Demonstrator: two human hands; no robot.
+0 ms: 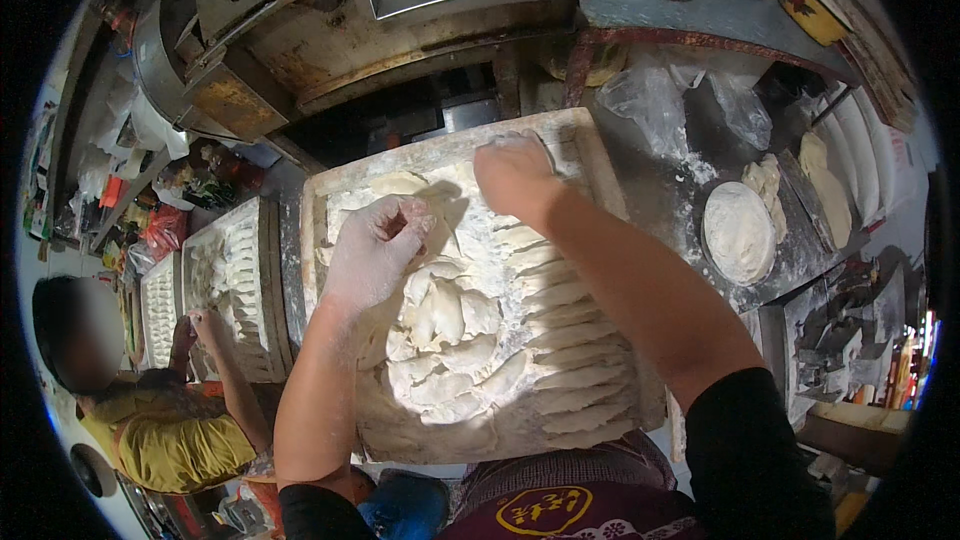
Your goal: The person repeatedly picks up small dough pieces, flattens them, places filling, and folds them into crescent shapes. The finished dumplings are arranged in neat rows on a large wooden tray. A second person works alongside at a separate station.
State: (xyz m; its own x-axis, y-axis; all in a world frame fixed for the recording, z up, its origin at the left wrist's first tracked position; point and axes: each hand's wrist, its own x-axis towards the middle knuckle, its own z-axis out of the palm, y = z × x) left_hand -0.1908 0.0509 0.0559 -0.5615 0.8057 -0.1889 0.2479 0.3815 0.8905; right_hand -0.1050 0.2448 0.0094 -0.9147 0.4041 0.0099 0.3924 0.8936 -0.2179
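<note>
A wooden tray [454, 136] dusted with flour lies before me. Along its right side runs a row of folded dumplings [577, 337], laid close together. A loose pile of dumplings [439, 315] sits left of the middle. My left hand [379, 247], white with flour, hovers over the tray's left part, its fingers curled in and nothing visible in them. My right hand [517, 169] is at the far end of the dumpling row, by the tray's far edge. Its fingers point away and are bent under, so whether they hold anything is hidden.
On the right stand a bowl of flour [739, 234] and strips of dough [825, 180]. At left, a co-worker [172, 420] works at another dumpling tray [225, 277]. A rusty metal appliance [360, 37] borders the far side; plastic bags [652, 109] lie at far right.
</note>
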